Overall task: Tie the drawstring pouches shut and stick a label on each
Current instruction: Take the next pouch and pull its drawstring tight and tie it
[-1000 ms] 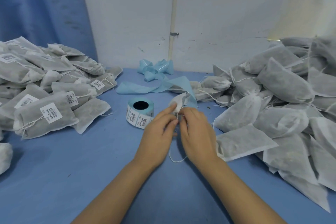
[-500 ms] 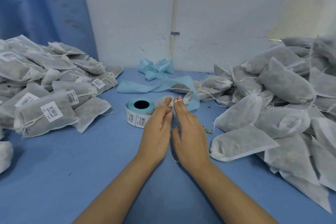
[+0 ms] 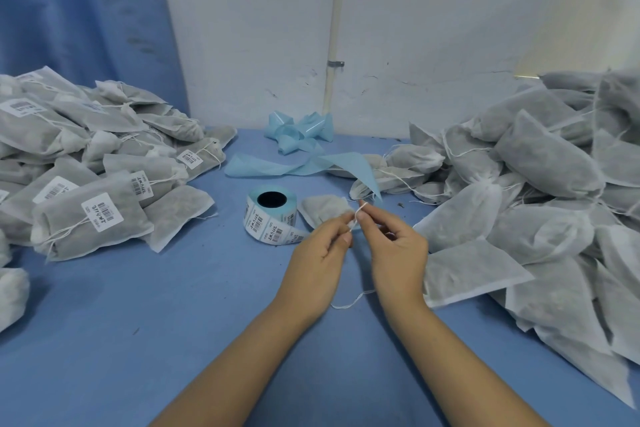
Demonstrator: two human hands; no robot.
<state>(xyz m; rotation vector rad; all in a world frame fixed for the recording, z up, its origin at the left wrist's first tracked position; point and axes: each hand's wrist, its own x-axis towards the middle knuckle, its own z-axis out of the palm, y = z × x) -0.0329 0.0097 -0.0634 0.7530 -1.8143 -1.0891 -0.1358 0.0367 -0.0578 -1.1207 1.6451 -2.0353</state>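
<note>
Left hand (image 3: 317, 255) and right hand (image 3: 398, 253) each hold the white drawstring (image 3: 357, 217) of a grey pouch (image 3: 325, 210) in a pinched fingertip grip, beside the label roll (image 3: 272, 217).

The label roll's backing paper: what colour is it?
Light blue, on the label roll, clearest in the head view.

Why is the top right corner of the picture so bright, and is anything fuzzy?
Head view: pale glare washes out the wall at top right. Head view: the left hand, right hand and the drawstring they pinch look sharp; the flat pouch beside the right hand has a smeared near edge.
</note>
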